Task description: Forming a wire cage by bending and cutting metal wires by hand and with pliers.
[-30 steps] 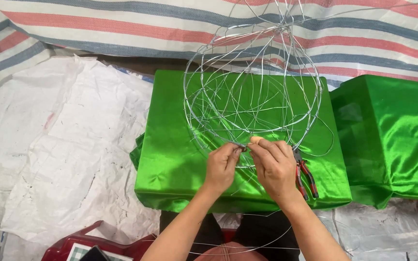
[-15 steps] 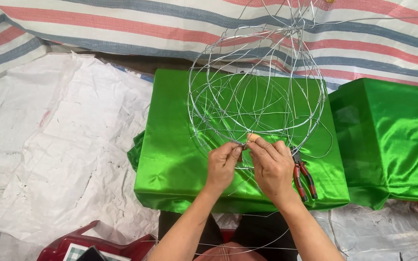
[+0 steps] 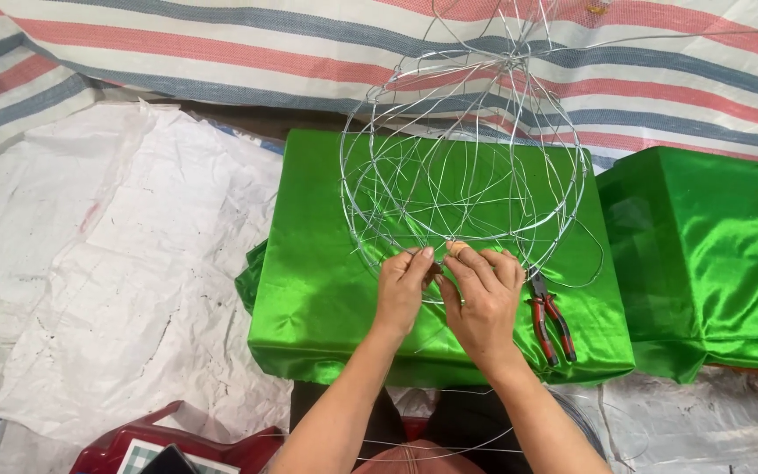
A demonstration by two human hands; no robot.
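In the head view, both hands meet at the near rim of a round wire frame (image 3: 465, 175) that stands on a desk draped in green satin cloth (image 3: 326, 290): the left hand (image 3: 403, 294) pinches a strand of the wire between thumb and fingertips, and the right hand (image 3: 482, 303) pinches the same spot just beside it, fingers curled. Red-handled pliers (image 3: 551, 318) lie on the cloth just right of the right hand, a second green-draped block (image 3: 704, 254) stands to the right, white sheeting (image 3: 89, 263) covers the floor at left, and a striped tarp (image 3: 221, 44) lies beyond.
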